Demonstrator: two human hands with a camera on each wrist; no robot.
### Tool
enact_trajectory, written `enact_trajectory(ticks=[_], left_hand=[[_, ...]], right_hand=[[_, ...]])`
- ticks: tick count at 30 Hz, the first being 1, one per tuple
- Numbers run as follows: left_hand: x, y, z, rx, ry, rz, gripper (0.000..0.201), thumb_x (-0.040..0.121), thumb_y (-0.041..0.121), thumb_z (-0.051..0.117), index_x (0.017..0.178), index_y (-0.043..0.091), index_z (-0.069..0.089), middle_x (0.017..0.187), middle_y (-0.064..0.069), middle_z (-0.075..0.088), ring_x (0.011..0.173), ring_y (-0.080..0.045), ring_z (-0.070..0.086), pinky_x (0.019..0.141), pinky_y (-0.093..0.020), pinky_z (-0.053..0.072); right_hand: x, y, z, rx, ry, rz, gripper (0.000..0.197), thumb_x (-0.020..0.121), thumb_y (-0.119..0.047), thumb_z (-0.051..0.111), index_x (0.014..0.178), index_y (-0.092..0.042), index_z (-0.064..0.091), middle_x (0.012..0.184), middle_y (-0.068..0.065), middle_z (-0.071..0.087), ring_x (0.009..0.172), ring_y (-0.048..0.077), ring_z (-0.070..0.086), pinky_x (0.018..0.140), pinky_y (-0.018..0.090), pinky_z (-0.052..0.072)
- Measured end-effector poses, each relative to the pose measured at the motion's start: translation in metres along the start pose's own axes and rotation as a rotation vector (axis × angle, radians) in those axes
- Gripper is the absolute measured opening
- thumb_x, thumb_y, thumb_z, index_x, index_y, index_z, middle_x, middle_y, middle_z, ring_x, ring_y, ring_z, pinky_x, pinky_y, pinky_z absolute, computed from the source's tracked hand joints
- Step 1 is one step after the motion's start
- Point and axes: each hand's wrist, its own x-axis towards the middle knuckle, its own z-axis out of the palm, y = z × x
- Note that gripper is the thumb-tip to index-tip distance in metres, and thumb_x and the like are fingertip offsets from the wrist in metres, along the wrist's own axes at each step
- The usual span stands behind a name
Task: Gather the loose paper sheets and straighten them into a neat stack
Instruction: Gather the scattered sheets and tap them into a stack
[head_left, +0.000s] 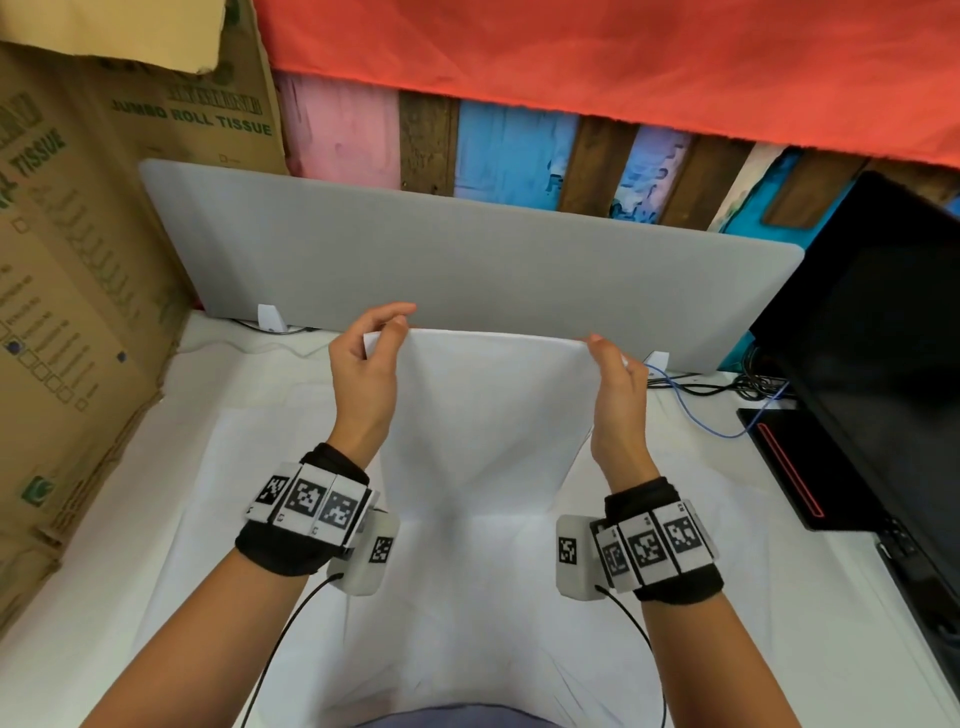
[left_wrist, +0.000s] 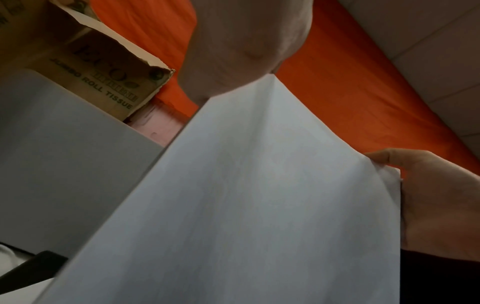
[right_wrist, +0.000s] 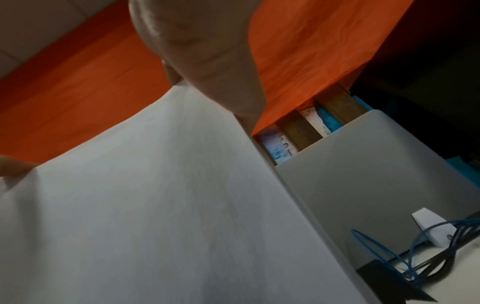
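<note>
so both hands have the paper sheets (head_left: 480, 415) stood up on their bottom edge over the desk (head_left: 701, 545), held by the two top corners. left hand (head_left: 363, 374) has its grip closed on the top left corner, thumb and fingers pinching it, and the right hand (head_left: 618, 395) is doing the same on the top right corner. from the left wrist view you can see the right-hand corner of the sheets (left_wrist: 387, 172) looks a bit crumpled and fanned out where the fingers pinch it, so the edges aren't flush yet up there.

looks to me like this is the tap-to-square step. what i'd do: loosen both pinches a little so the sheets can slide against each other, then tap the bottom edge down on the desk a few times. if you clamp hard the pages just stay offset. keep the bundle close to upright, it's bowing in the middle a bit and a big bow lets sheets slip out. then turn it and tap a side edge too.

there's more white paper lying flat on the desk (head_left: 249, 467) under the bundle, can't tell how many, so i'd guess gathering isn't finished. also watch the blue cable (head_left: 696, 410) near the right hand.
</note>
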Motion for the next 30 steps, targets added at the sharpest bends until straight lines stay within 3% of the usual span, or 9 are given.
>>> enact_trajectory(ticks=[5,10,13,16,18,20,23,26,30], left_hand=[[-0.001,-0.005,-0.009,-0.033,-0.198,-0.074,0.015,0.077,0.025,0.064,0.092,0.026,0.065,0.084,0.014,0.067,0.078,-0.001,0.061,0.073,-0.013,0.048],[-0.016,-0.051,-0.037,0.065,-0.433,-0.38,0.049,0.057,0.025,0.078,0.103,0.022,0.062,0.091,0.013,0.073,0.087,-0.002,0.068,0.074,-0.018,0.053],[-0.034,-0.081,-0.048,0.157,-0.437,-0.502,0.052,0.069,0.014,0.076,0.116,0.018,0.056,0.101,0.012,0.068,0.088,0.003,0.065,0.088,-0.027,0.049],[-0.045,-0.095,-0.054,0.277,-0.458,-0.546,0.037,0.082,0.009,0.067,0.117,0.011,0.056,0.099,0.007,0.068,0.092,-0.007,0.065,0.091,-0.031,0.047],[-0.045,-0.1,-0.057,0.345,-0.392,-0.529,0.036,0.084,0.011,0.064,0.118,0.0,0.056,0.106,-0.009,0.064,0.096,-0.022,0.061,0.087,-0.032,0.047],[-0.043,-0.105,-0.064,0.349,-0.337,-0.513,0.036,0.086,0.01,0.061,0.119,-0.003,0.055,0.11,-0.014,0.061,0.097,-0.024,0.058,0.083,-0.033,0.047],[-0.041,-0.11,-0.081,0.331,-0.266,-0.53,0.034,0.087,0.008,0.059,0.119,-0.002,0.055,0.113,-0.016,0.061,0.098,-0.025,0.058,0.086,-0.036,0.046],[-0.048,-0.118,-0.097,0.337,-0.24,-0.572,0.035,0.086,0.006,0.059,0.119,-0.005,0.054,0.116,-0.022,0.06,0.1,-0.027,0.057,0.092,-0.039,0.045],[-0.061,-0.133,-0.106,0.367,-0.236,-0.626,0.036,0.085,0.004,0.06,0.118,-0.009,0.054,0.116,-0.028,0.059,0.102,-0.03,0.058,0.091,-0.037,0.042]], right_hand=[[0.005,0.006,-0.011,-0.111,-0.189,-0.028,0.007,0.088,-0.015,0.058,0.085,-0.017,0.064,0.077,-0.007,0.065,0.067,0.001,0.061,0.063,0.013,0.048],[-0.001,0.047,-0.026,-0.273,-0.309,0.192,0.028,0.077,0.003,0.068,0.088,-0.022,0.062,0.091,-0.007,0.067,0.078,0.005,0.066,0.075,0.025,0.052],[-0.009,0.055,-0.017,-0.164,-0.162,0.19,0.022,0.081,-0.002,0.065,0.083,-0.023,0.061,0.085,-0.008,0.066,0.076,0.005,0.064,0.071,0.019,0.053],[-0.002,0.052,-0.018,-0.046,-0.06,0.135,0.018,0.085,-0.006,0.063,0.102,-0.01,0.061,0.093,-0.002,0.067,0.08,0.007,0.065,0.073,0.02,0.055],[0.004,0.055,-0.031,-0.158,-0.118,0.077,0.027,0.087,-0.006,0.059,0.114,-0.006,0.057,0.1,0.002,0.066,0.086,0.006,0.064,0.075,0.017,0.053],[0.011,0.07,-0.061,-0.398,-0.101,0.099,0.039,0.087,-0.011,0.062,0.124,-0.008,0.052,0.116,0.007,0.06,0.103,0.013,0.058,0.086,0.016,0.046],[0.015,0.105,-0.13,-0.836,0.227,0.428,0.066,0.082,-0.032,0.068,0.137,-0.013,0.037,0.139,0.017,0.041,0.127,0.032,0.041,0.103,0.037,0.037],[-0.008,0.133,-0.18,-0.934,0.516,0.817,0.095,0.077,-0.044,0.07,0.145,-0.01,0.014,0.146,0.026,0.022,0.134,0.042,0.026,0.111,0.051,0.026],[-0.024,0.16,-0.191,-0.79,0.579,0.751,0.101,0.075,-0.027,0.075,0.145,-0.004,0.006,0.142,0.029,0.032,0.129,0.043,0.036,0.106,0.05,0.033]])
